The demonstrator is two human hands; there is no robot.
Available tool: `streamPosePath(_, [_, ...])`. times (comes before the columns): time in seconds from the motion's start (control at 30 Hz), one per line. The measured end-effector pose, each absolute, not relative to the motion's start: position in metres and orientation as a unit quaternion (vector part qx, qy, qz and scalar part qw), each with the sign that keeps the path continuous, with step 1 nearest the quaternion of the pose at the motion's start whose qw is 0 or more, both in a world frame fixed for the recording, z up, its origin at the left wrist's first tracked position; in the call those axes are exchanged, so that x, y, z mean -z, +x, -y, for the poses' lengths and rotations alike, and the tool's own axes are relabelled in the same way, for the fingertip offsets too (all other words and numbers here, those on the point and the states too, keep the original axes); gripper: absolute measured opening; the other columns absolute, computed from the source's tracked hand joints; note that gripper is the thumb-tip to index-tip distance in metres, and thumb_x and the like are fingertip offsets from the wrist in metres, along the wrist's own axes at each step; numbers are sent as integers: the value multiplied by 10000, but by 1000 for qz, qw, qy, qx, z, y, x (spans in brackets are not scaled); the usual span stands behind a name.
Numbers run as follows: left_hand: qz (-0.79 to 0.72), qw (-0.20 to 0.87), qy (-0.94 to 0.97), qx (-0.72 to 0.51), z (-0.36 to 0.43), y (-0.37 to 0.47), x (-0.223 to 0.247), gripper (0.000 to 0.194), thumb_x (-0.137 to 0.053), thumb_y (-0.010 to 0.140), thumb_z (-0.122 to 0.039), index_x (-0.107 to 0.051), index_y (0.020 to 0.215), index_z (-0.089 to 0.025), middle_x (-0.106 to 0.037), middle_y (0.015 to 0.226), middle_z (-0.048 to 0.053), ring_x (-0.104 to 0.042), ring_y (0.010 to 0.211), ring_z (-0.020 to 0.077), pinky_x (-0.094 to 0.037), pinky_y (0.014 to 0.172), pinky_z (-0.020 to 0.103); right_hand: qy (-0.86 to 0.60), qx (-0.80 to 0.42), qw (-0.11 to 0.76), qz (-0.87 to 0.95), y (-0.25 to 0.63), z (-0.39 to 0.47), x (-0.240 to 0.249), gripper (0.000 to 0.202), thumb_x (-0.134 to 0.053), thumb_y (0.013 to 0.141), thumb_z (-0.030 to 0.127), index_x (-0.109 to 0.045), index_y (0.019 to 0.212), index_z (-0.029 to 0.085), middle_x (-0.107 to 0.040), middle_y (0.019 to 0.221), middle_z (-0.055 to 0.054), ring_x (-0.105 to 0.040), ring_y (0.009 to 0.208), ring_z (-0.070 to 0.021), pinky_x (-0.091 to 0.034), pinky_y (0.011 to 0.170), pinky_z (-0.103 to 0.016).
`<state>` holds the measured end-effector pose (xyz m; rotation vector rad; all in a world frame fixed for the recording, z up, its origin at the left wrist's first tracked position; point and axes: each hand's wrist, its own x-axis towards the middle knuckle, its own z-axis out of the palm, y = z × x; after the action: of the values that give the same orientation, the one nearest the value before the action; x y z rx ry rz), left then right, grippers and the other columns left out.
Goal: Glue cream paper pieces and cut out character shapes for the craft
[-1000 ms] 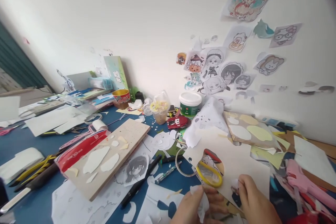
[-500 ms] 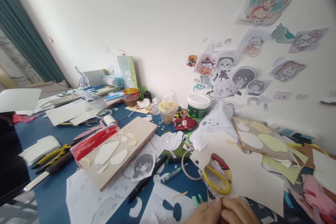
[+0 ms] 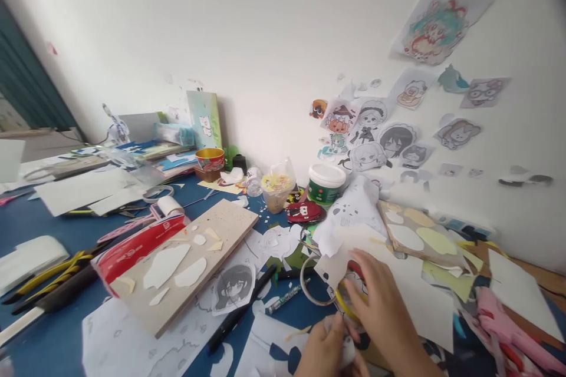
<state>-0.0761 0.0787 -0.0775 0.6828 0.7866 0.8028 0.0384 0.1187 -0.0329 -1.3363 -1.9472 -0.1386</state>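
Note:
At the bottom centre, my left hand [image 3: 321, 349] pinches a small white paper piece [image 3: 348, 352], partly hidden by the fingers. My right hand [image 3: 384, 300] reaches over a pair of scissors with yellow handles [image 3: 342, 304]. Its thumb and fingers are apart around the handle, and part of the scissors is hidden beneath it. A beige tape ring [image 3: 305, 283] lies just left of the scissors. Farther left are a patterned pen [image 3: 283, 300] and a black marker [image 3: 241, 309], beside a cut-out black-and-white drawing [image 3: 234, 287].
A wooden board [image 3: 207, 253] with paper scraps lies left, over a red packet [image 3: 137, 250]. Behind stand a plastic cup [image 3: 276, 194] and a white-lidded green tub [image 3: 326, 184]. A pink tool [image 3: 508, 324] lies right. Drawings [image 3: 398, 140] hang on the wall.
My hands have separated. The right hand has moved up to the scissors, while the left stays low with the paper piece. The view has shifted slightly.

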Motion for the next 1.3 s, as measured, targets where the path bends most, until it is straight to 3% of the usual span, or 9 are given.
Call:
streamPosePath(0.13, [-374, 763, 337, -407, -81, -81, 66, 667, -397, 562, -851, -428, 719, -203, -414, 310, -69, -369, 284, 93, -285, 387, 215, -561, 48, 294, 773, 14, -145, 25, 440, -533, 802, 289, -508, 1223, 165, -535, 1257, -131, -506, 1107, -287, -472, 867, -428])
streamPosePath(0.33, [-398, 761, 304, -412, -83, -83, 56, 687, -493, 414, -866, -348, 627, -229, -332, 252, -97, -275, 239, 60, -208, 337, 196, -586, 21, 225, 778, 4, -159, 11, 322, -348, 888, 106, -659, 959, 146, -675, 1005, -94, -578, 938, -213, -453, 830, -338])
streamPosePath(0.4, [-400, 772, 281, -406, -82, -83, 54, 684, -446, 456, -877, -361, 660, -229, -349, 261, -92, -298, 238, 73, -201, 327, 201, -589, 25, 240, 772, 6, -159, 9, 317, -344, 897, 119, -660, 894, 152, -678, 937, -88, -577, 903, -208, -452, 781, -315])
streamPosePath(0.6, [-382, 808, 202, -400, -79, -86, 37, 655, -295, 627, -848, -406, 736, -212, -465, 334, -54, -337, 247, 81, -227, 340, 218, -606, 22, 227, 762, 4, -157, 16, 207, -577, 800, 263, -618, 968, 149, -657, 898, -87, -577, 868, -230, -443, 692, -293])
streamPosePath(0.77, [-377, 825, 146, -394, -78, -89, 29, 623, -162, 762, -761, -443, 752, -205, -416, 328, -62, -309, 237, 81, -191, 350, 217, -588, 40, 243, 770, 4, -155, 14, 258, -394, 854, 147, -636, 943, 162, -666, 868, -87, -593, 827, -208, -431, 694, -285])
streamPosePath(0.9, [-349, 826, 89, -434, -80, -94, 27, 633, -125, 797, -724, -473, 782, -196, -453, 371, -43, -359, 274, 106, -222, 374, 225, -586, -6, 257, 768, -1, -136, -13, 238, -401, 827, 164, -637, 858, 179, -650, 805, -69, -592, 785, -204, -432, 647, -277])
streamPosePath(1.03, [-304, 821, 31, -482, -83, -103, 18, 607, -220, 841, -665, -534, 832, -146, -547, 495, -1, -473, 389, 122, -310, 443, 242, -491, -108, 163, 849, -13, -105, -35, 194, -447, 766, 139, -592, 655, 205, -624, 829, -38, -581, 795, -171, -439, 674, -249])
streamPosePath(1.13, [-342, 797, 18, -498, -84, -108, 15, 502, -275, 889, -565, -534, 867, -135, -561, 533, 1, -502, 435, 122, -323, 466, 239, -458, -182, 101, 864, -15, -95, -38, 236, -432, 783, 153, -605, 632, 208, -633, 783, -22, -588, 736, -152, -442, 653, -238])
streamPosePath(1.3, [-377, 767, 100, -510, -87, -104, 34, 569, -302, 786, -712, -468, 678, -179, -419, 431, -49, -305, 317, 71, -187, 401, 221, -480, -248, 223, 811, -13, -114, -49, 284, -408, 835, 215, -688, 874, 232, -689, 838, -23, -621, 787, -165, -458, 688, -253])
